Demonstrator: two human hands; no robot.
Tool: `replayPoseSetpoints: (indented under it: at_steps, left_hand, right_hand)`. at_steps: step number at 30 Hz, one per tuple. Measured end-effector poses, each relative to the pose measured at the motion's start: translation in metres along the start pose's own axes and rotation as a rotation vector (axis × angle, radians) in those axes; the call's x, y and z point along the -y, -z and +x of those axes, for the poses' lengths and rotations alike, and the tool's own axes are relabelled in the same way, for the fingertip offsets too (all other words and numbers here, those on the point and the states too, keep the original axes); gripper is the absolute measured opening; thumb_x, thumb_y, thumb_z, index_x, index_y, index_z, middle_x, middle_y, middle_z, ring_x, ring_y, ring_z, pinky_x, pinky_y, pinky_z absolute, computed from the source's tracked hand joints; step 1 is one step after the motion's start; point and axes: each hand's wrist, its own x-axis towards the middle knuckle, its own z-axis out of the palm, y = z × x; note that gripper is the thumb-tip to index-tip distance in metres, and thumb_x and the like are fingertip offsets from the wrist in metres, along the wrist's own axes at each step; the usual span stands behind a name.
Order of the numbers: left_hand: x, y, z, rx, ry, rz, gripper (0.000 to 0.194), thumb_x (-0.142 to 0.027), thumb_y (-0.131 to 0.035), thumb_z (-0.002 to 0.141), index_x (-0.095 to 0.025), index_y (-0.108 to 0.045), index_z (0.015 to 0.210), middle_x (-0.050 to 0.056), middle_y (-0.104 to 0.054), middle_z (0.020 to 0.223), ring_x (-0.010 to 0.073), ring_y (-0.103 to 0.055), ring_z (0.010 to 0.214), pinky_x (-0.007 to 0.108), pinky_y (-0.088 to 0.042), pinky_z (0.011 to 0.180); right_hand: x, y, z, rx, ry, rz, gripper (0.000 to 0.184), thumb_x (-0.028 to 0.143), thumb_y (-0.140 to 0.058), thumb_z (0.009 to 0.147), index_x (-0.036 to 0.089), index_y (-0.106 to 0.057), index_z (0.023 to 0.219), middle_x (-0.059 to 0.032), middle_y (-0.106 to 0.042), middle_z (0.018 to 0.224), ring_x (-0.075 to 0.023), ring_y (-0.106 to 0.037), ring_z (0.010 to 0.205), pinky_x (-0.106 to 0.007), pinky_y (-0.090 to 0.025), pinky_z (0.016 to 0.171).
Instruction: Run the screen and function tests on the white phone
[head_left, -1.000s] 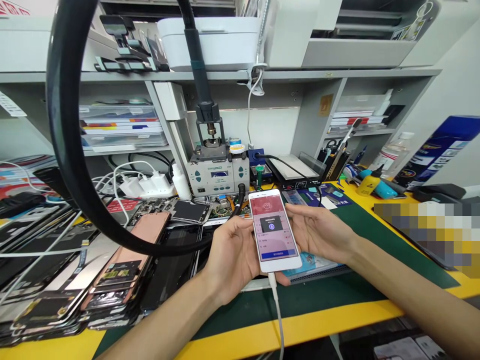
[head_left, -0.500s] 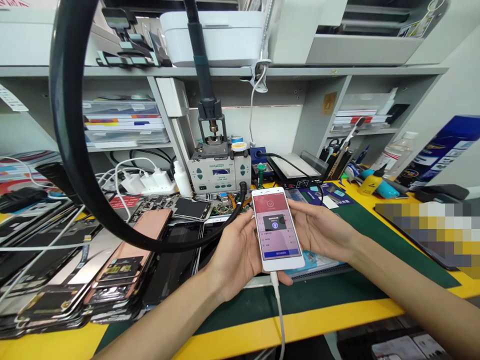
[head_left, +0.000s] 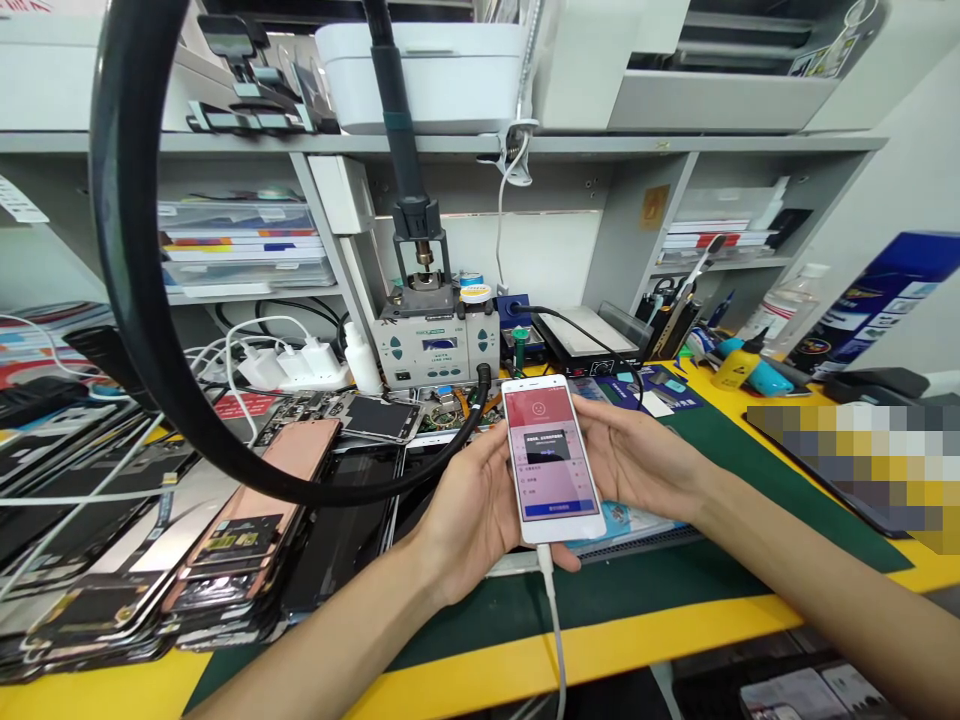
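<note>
A white smartphone (head_left: 551,460) with a lit red-and-grey screen is held upright-tilted above the green mat (head_left: 675,580). My left hand (head_left: 469,510) wraps the phone's left edge and underside. My right hand (head_left: 637,455) cups its right edge from behind. A white cable (head_left: 555,630) is plugged into the phone's bottom and drops past the yellow bench edge (head_left: 600,645).
Stacks of dismantled phones and screens (head_left: 225,540) fill the left of the bench. A thick black hose (head_left: 142,300) arcs across the left. Behind the phone stand a rework station (head_left: 439,345), white chargers (head_left: 289,365), a heating plate (head_left: 592,340) and tools at right (head_left: 742,370).
The picture on the phone's screen has changed slightly. Both hands and the phone have stayed almost in place.
</note>
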Motion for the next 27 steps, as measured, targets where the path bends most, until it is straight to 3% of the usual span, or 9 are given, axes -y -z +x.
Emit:
replayPoseSetpoints:
  at_steps: [27]
  left_hand:
    - [0.0011,0.0011,-0.0001,0.002,0.0,0.0,0.05,-0.05,-0.042,0.1,-0.016,-0.064,0.128,0.017,-0.065,0.112,0.0301,-0.067,0.087,0.043,-0.061,0.055]
  right_hand:
    - [-0.0015,0.0039,0.0004,0.012,0.003,0.016,0.043,0.048,-0.047,0.102,0.022,-0.059,0.134,-0.0095,-0.074,0.111,-0.0255,-0.074,0.099,-0.041,-0.063,0.084]
